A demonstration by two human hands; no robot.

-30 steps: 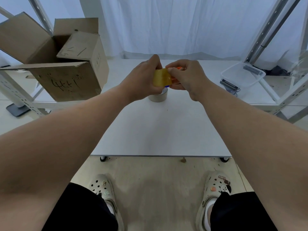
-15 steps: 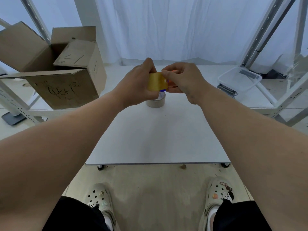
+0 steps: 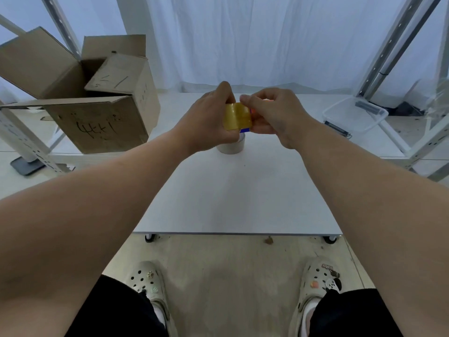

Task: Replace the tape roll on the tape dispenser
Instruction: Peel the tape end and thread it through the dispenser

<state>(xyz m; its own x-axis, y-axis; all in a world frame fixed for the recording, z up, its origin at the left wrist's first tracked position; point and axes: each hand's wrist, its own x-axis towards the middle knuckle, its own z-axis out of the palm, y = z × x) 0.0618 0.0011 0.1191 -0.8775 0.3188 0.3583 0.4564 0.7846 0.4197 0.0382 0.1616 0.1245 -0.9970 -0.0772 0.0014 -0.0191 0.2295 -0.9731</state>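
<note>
Tape roll point(image 3: 237, 116), amber and glossy, is held up just above the middle of the frame, over the far part of the white table point(image 3: 238, 198). In the head view, the only one given, it is gripped from the left by the left hand point(image 3: 206, 120), whose fingers are closed around its left side, with the thumb lying over the top edge. The right hand point(image 3: 274, 115) is closed on the roll's right side, fingertips pinched at the upper right corner, where an orange and blue piece (probably the tape dispenser point(image 3: 245, 129)) shows only as slivers.

The roll is judged to be light and stiff through its core, with a slick outer face that could slip under a loose hold; the flat side rims seem the safest places for a hold, and the sticky free end is best kept clear of the fingers.

Much is hidden. Most of the dispenser is covered by the right hand, so whether the roll is seated on its hub cannot be told. A second, pale roll point(image 3: 230, 145) stands on the table directly below the hands, its top partly cut off by them. A cardboard box point(image 3: 97, 122) sits at the upper left and a clear plastic tub point(image 3: 352, 115) at the right edge.
</note>
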